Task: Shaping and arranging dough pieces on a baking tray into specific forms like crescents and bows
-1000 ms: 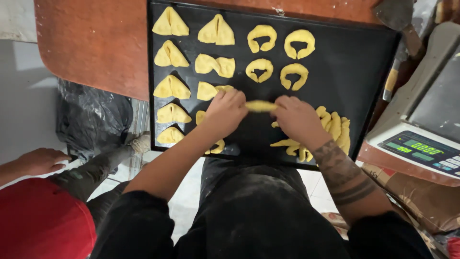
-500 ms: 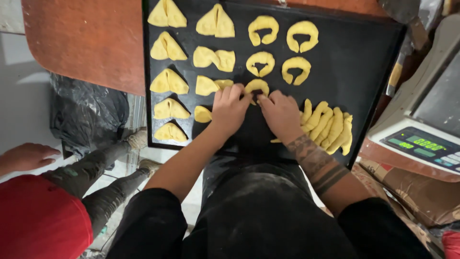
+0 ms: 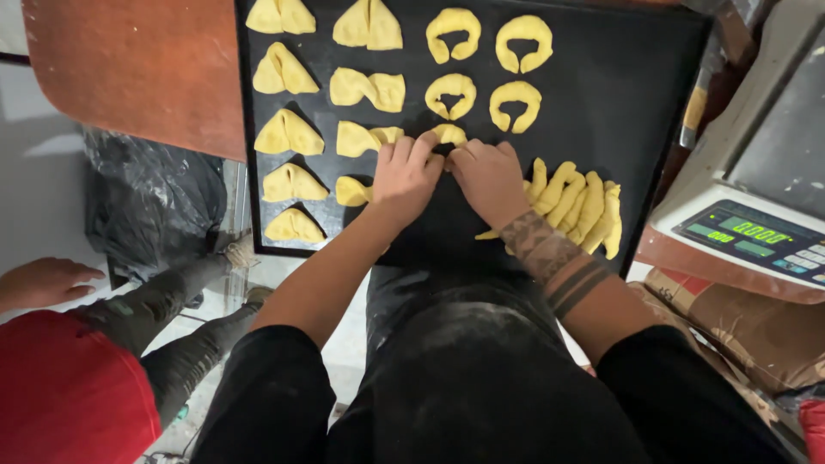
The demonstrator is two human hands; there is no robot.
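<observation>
Under both my hands lies the big black rectangular baking tray, resting on a reddish-brown wooden table that runs off beyond my left hand. To the right of my right hand stands a white electronic scale with a green-lit display; the display panel is a slanted dark strip with small pale keys beside it, and below it a brown paper sack lies crumpled. Far out past my left elbow a person in a red top sits low, one hand resting open. On the tray, left of my left hand, stands a column of folded yellow dough triangles; ahead of my fingertips are curled yellow dough horseshoes; just right of my right wrist, touching my forearm's edge, is a fanned row of plain yellow dough sticks. My left hand and right hand lie side by side, fingertips meeting, fingers narrowed together and pressing on the small yellow dough piece at their tips. It lies just ahead of both hands, between them, mostly hidden, so I cannot tell its long axis; both hands are equally near.
</observation>
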